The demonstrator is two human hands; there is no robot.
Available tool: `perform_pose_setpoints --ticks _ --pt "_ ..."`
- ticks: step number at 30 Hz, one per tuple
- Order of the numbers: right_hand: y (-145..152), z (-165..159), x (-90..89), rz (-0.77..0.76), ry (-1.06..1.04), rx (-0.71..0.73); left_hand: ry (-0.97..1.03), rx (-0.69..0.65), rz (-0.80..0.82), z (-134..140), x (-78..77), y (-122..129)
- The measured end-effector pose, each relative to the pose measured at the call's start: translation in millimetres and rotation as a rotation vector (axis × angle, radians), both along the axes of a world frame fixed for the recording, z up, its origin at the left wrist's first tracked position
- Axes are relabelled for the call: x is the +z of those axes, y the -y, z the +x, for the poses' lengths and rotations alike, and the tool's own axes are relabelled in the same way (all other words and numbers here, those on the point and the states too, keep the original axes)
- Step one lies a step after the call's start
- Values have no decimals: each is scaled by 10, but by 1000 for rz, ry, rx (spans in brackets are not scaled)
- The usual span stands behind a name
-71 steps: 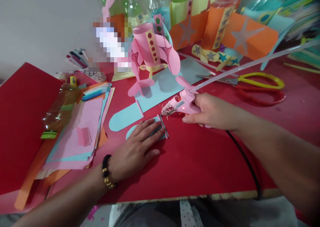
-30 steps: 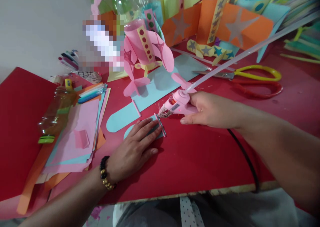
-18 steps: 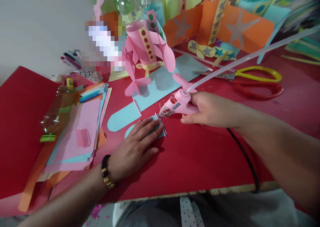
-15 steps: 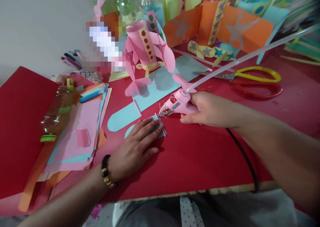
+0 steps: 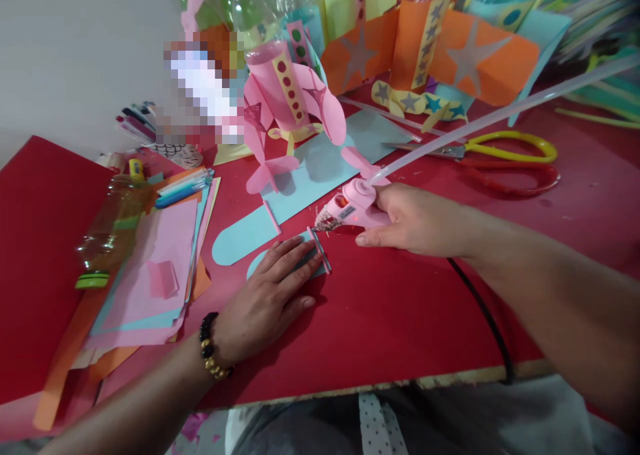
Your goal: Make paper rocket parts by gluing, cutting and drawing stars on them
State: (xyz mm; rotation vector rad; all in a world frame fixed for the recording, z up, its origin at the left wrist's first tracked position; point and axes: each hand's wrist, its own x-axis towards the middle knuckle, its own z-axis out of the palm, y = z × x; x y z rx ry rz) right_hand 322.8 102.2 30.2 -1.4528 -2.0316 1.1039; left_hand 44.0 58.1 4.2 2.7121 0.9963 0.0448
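My left hand lies flat, fingers stretched, over a small light blue paper piece with a rounded end. A thin pink strip runs along that piece's right edge, by my fingertips. Closed round the handle of a pink hot glue gun is my right hand. The gun's nozzle is at the strip's upper end; whether it touches, I cannot tell. A long clear glue stick sticks out of its back. Behind lies a longer light blue paper strip with a second thin pink strip across it.
Scissors with yellow and red handles lie at the right. Decorated bottles, one wrapped in pink paper, stand at the back. Coloured paper sheets and a plastic bottle lie at the left. A black cord crosses the table's front edge.
The whole view has shifted slightly left. The glue gun's nozzle stays near the upper end of the pink strip, and my left hand keeps its place on the blue paper.
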Motion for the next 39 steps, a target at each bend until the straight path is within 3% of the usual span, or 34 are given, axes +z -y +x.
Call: perform_pose_setpoints --ticks 7,16,39 --pt "8 1 11 -75 -73 98 4 2 -8 1 4 0" --pt "10 85 114 -42 -23 211 36 3 -18 13 18 3" --pt "32 173 152 -52 53 268 -3 -3 5 2 -2 1"
